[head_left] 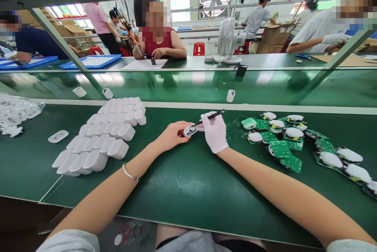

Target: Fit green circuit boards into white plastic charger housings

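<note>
My bare left hand (172,136) is closed around a small white plastic housing (190,130), its open end turned toward me with dark parts inside. In my right hand (215,132), which wears a white glove, is a slim black pen-like tool (216,114); its tip reaches to the housing's opening. Whether the tip touches the inside parts I cannot tell. Left of my hands stand rows of white oval housings (96,161). Green circuit boards with white pads (285,153) lie in a loose group to the right.
A flat white oval piece (58,136) and a pile of clear plastic parts (17,112) lie at the far left. Single white housings (231,95) stand on the belt behind a pale rail (182,105). A fan (226,41) and several people are across the bench.
</note>
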Action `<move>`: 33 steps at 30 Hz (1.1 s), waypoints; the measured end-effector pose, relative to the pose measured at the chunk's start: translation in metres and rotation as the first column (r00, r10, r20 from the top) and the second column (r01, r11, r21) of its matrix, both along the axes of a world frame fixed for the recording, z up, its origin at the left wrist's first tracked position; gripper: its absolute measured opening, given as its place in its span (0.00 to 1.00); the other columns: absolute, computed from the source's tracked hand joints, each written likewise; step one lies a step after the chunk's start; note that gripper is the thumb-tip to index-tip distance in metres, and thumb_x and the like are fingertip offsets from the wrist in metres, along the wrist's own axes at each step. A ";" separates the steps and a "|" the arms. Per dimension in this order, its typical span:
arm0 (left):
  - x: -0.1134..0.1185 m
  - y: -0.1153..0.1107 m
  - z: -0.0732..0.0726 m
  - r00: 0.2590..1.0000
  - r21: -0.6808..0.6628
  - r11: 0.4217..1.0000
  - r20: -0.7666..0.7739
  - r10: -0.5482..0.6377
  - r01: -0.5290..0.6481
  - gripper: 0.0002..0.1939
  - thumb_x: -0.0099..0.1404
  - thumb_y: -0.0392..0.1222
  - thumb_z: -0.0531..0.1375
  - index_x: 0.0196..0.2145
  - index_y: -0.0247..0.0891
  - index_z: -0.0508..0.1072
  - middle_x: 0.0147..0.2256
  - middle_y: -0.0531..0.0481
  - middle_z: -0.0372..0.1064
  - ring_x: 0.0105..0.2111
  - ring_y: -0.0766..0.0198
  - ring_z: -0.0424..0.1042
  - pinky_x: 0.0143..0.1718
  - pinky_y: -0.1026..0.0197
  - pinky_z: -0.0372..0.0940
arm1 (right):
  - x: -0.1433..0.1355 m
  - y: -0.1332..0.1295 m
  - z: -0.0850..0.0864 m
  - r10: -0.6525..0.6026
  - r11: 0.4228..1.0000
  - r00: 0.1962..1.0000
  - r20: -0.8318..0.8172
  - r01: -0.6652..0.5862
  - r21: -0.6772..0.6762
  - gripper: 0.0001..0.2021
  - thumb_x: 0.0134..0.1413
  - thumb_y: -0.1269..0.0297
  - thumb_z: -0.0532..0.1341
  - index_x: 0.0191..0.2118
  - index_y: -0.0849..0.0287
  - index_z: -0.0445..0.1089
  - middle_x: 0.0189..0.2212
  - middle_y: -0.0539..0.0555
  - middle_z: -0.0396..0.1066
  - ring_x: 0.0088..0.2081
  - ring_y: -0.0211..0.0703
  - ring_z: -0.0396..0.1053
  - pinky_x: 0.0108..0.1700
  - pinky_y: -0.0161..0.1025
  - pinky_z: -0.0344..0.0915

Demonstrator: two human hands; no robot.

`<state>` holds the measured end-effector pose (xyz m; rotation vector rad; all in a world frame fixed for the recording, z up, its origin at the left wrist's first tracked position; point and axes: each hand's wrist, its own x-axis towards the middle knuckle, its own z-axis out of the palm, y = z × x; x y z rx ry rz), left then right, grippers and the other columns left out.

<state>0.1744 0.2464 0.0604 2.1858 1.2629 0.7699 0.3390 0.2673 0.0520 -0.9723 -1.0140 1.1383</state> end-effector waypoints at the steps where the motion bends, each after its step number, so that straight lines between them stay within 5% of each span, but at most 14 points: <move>1: 0.000 -0.001 0.000 1.000 0.006 1.000 -0.008 0.004 -0.003 0.20 0.55 0.35 0.60 0.46 0.41 0.73 0.40 0.51 0.70 0.24 0.71 0.60 0.27 0.67 0.60 | 0.002 0.000 0.000 -0.004 1.000 1.000 -0.015 0.004 0.010 0.18 0.42 0.52 0.64 0.33 0.56 0.59 0.25 0.46 0.67 0.23 0.39 0.71 0.24 0.37 0.72; 9: 0.003 -0.008 0.006 0.999 -0.027 1.000 -0.033 -0.014 0.013 0.21 0.55 0.34 0.58 0.48 0.40 0.72 0.39 0.51 0.69 0.26 0.71 0.61 0.29 0.67 0.61 | 0.005 0.001 -0.002 0.046 0.994 0.999 -0.004 -0.045 0.103 0.17 0.42 0.52 0.64 0.33 0.57 0.60 0.22 0.44 0.67 0.21 0.38 0.70 0.24 0.37 0.71; 18: 0.003 -0.005 0.005 1.000 -0.050 0.999 0.021 -0.009 0.010 0.20 0.55 0.34 0.58 0.47 0.40 0.73 0.44 0.50 0.70 0.24 0.72 0.59 0.26 0.68 0.59 | -0.001 -0.002 -0.001 -0.121 0.977 0.971 0.206 0.079 0.199 0.13 0.45 0.54 0.61 0.31 0.57 0.62 0.24 0.47 0.68 0.25 0.37 0.69 0.31 0.39 0.70; 25: 0.002 -0.010 0.009 0.998 -0.079 0.995 0.023 -0.056 0.057 0.19 0.56 0.34 0.59 0.46 0.40 0.73 0.40 0.50 0.70 0.26 0.71 0.61 0.27 0.68 0.58 | 0.004 -0.004 -0.001 0.011 0.993 0.999 0.053 -0.018 0.120 0.17 0.44 0.50 0.63 0.33 0.57 0.60 0.23 0.46 0.68 0.21 0.37 0.69 0.24 0.37 0.69; 33: 0.003 -0.009 0.008 0.996 -0.103 0.991 0.047 -0.079 0.084 0.20 0.56 0.33 0.58 0.47 0.38 0.73 0.39 0.51 0.70 0.27 0.70 0.59 0.28 0.68 0.57 | 0.004 -0.003 -0.003 0.075 0.988 0.994 0.079 -0.084 0.126 0.17 0.41 0.53 0.66 0.32 0.58 0.64 0.25 0.47 0.69 0.25 0.37 0.69 0.31 0.39 0.69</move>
